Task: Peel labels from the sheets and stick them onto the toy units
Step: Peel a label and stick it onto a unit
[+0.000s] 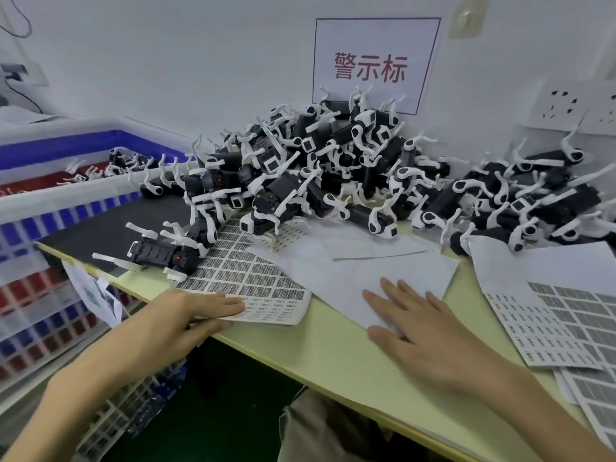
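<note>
Left hand (196,315): at the near left edge of the table, it pinches the near corner of the label sheet, with straight fingers on top and the thumb beneath the paper edge.
Right hand (430,331): lies flat, fingers spread and straight, palm down on the blank paper; it grips nothing.
Hands, relation: well apart, each on a different piece of paper.
Label sheet (246,271): a grid of small printed labels, flat on the table in front of the toy pile; its far end runs under the nearest toys and its right side under the blank paper.
Toy pile (333,168): many black toy units with white limbs, heaped against the wall across the back of the table.
Single toy (163,255): lies on its side apart from the heap, at the left edge of the label sheet, partly on the black mat.
Blank paper (366,271): white sheets overlapping one another between the two groups of labels.
Other label sheets (560,321): several overlapping at the right side of the table, near its front edge.
Table (316,348): pale green top.
Black mat (110,228): covers the left rear part of the table.
Crate (66,151): blue and white, left of the table, with more toys inside.
Sign (373,65): white with red characters, on the wall behind the pile.
Wall socket (563,105): right of the sign.
</note>
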A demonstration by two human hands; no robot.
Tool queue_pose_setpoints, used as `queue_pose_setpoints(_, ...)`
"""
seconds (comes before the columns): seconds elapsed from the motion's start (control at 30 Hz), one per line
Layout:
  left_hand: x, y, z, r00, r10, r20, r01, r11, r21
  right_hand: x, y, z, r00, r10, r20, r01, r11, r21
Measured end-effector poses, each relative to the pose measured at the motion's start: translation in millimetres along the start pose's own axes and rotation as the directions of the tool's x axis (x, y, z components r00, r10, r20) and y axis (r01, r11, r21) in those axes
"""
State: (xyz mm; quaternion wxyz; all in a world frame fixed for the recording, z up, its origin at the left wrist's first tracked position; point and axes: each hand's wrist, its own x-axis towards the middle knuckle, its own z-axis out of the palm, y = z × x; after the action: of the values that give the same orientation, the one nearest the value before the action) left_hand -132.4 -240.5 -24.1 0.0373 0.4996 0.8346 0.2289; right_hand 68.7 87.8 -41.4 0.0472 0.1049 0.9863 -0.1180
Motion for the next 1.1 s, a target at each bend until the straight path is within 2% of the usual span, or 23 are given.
queue_pose_setpoints(0.07,3.1,8.6,0.3,0.994,-0.012,-0.110,0.014,1.000,0.023,4.0,-4.3,-3.5,0.999,0.037,-0.036,-0.039,0.998,-0.049)
queue_pose_setpoints(0.13,6.7,16.3,-0.6,0.981,-0.018,-0.194,0.025,0.999,0.034,6.3,-16.4,-10.6,0.993,-0.011,-0.121,0.008,1.000,-0.023)
queue_pose_setpoints(0.23,9.6,18.8,-1.3,0.970,-0.010,-0.243,0.024,0.998,0.051,7.3,-51.2,-22.0,0.957,-0.152,-0.248,0.215,0.944,0.251)
queue_pose_setpoints(0.3,9.9,15.8,-2.0,0.974,-0.011,-0.225,0.026,0.998,0.064,7.9,-81.9,-23.1,0.937,-0.246,-0.249,0.323,0.881,0.346)
queue_pose_setpoints(0.4,10.7,12.9,-2.8,0.983,0.012,-0.184,0.003,0.997,0.080,17.1,-121.4,-12.7,0.892,-0.337,-0.300,0.396,0.903,0.166)
queue_pose_setpoints(0.5,11.8,9.0,-1.7,0.983,0.057,-0.175,-0.042,0.995,0.087,27.4,-136.8,-8.2,0.862,-0.314,-0.398,0.379,0.921,0.093)
queue_pose_setpoints(0.57,9.6,1.0,-6.3,0.997,0.014,-0.082,-0.012,0.999,0.030,32.4,-135.4,-5.4,0.857,-0.300,-0.419,0.367,0.926,0.086)
queue_pose_setpoints(0.67,1.2,-7.8,-18.5,0.984,-0.063,0.167,0.087,0.987,-0.138,36.4,-129.3,2.3,0.866,-0.268,-0.422,0.367,0.914,0.172)
queue_pose_setpoints(0.73,0.4,-15.1,-24.2,0.972,-0.107,0.211,0.153,0.965,-0.215,36.9,-130.0,7.6,0.865,-0.243,-0.439,0.371,0.899,0.233)
queue_pose_setpoints(0.83,11.7,-26.5,-32.9,0.946,-0.205,0.250,0.258,0.946,-0.199,35.8,-133.3,15.4,0.847,-0.218,-0.484,0.378,0.888,0.262)
queue_pose_setpoints(0.9,21.9,-31.8,-40.3,0.917,-0.277,0.287,0.343,0.916,-0.211,35.2,-133.0,17.0,0.871,-0.155,-0.466,0.349,0.862,0.366)
queue_pose_setpoints(1.0,32.1,-38.6,-42.2,0.884,-0.328,0.332,0.380,0.919,-0.106,37.8,-125.2,10.1,0.948,-0.037,-0.317,0.239,0.739,0.630)
queue_pose_setpoints(1.1,29.8,-44.8,-35.0,0.902,-0.333,0.275,0.375,0.920,-0.117,39.3,-121.2,1.6,0.981,-0.001,-0.195,0.147,0.663,0.735)
